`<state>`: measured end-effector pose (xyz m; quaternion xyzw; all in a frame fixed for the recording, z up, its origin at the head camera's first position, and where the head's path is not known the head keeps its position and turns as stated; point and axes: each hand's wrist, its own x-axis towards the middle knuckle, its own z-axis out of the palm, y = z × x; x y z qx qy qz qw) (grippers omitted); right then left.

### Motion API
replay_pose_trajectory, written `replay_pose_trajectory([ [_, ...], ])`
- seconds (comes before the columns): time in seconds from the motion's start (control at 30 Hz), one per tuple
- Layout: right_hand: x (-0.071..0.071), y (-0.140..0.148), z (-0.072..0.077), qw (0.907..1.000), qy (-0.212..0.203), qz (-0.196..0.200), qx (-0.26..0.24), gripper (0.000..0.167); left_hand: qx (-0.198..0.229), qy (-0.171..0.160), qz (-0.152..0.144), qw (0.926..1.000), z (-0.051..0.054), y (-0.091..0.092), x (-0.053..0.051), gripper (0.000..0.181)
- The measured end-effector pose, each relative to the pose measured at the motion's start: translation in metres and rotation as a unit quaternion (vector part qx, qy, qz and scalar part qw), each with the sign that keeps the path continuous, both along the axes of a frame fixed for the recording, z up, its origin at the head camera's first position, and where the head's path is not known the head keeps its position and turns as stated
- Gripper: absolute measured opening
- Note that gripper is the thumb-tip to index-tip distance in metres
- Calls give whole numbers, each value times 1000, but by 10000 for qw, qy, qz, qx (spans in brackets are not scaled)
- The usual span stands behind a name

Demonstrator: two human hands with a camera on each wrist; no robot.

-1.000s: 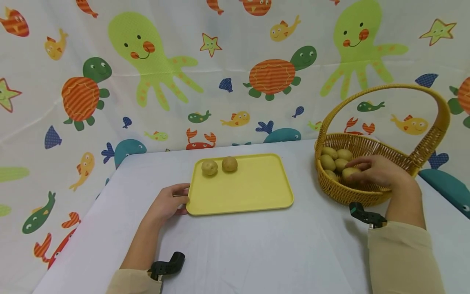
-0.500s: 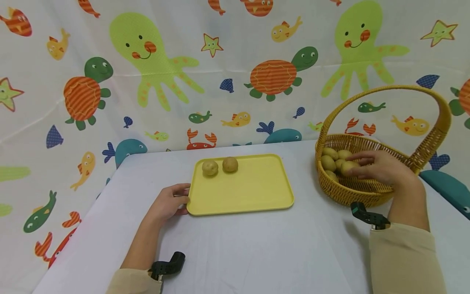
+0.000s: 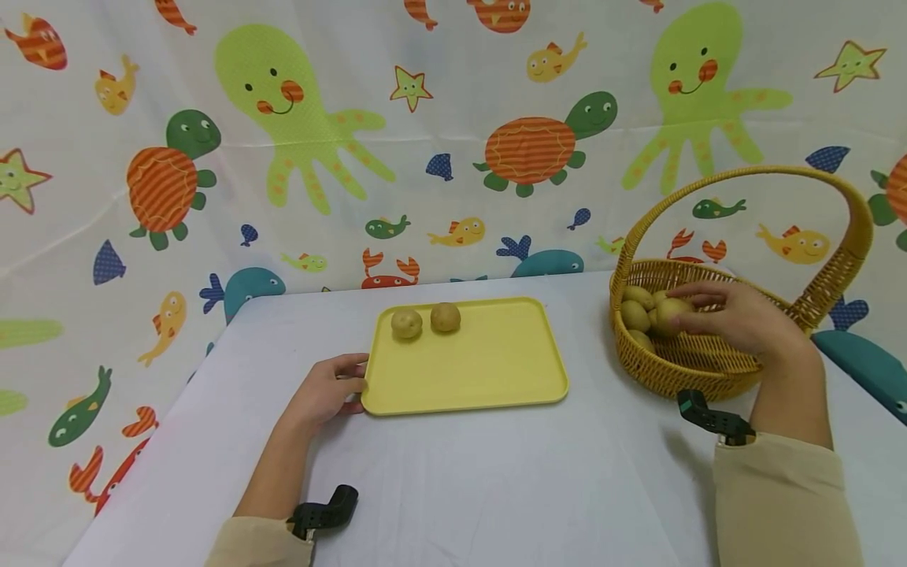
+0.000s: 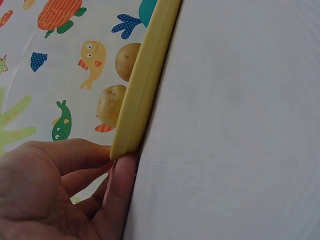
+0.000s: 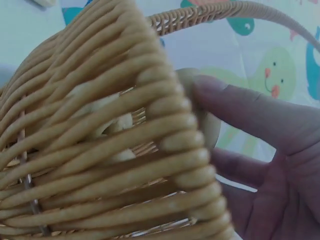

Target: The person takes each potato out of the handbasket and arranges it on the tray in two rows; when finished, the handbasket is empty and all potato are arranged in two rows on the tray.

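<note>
A potato (image 3: pixel 668 316) is gripped between the thumb and fingers of my right hand (image 3: pixel 747 319). It is at the rim level of a wicker basket (image 3: pixel 683 379) on the right, above other potatoes (image 3: pixel 634 316) heaped at the basket's left side. In the right wrist view, the basket's woven wall hides part of the held potato (image 5: pixel 207 120). My left hand (image 3: pixel 327 391) pinches the left edge of a yellow tray (image 3: pixel 482 364), near its front corner. Two potatoes sit on the tray: a paler one (image 3: pixel 406 324) and a browner one (image 3: pixel 445 317), both toward the back left.
The basket's tall arched handle (image 3: pixel 751 169) rises over my right hand. A white cloth (image 3: pixel 510 480) covers the table. Behind it hangs a curtain (image 3: pixel 425 205) printed with sea animals. Black wrist cameras (image 3: pixel 322 513) are strapped to both forearms.
My right hand has lifted a little from the heap and holds a potato. My left hand and the tray have stayed in place.
</note>
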<state>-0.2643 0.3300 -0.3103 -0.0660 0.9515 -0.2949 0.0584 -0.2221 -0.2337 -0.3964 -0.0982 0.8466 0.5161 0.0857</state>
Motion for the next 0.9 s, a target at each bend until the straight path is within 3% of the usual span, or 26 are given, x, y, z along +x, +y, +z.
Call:
replay_pose_trajectory([
  [0.33,2,-6,5,9991,58,-77,-424,75,-15,-10,29,10000,1,1,0,54],
  [0.7,-1,-23,7,9963,534,-71,-671,61,12,0,48,10000,0,0,1,54],
  [0.9,-1,-32,9,9948,497,-53,-891,62,13,-39,61,10000,2,1,1,55],
])
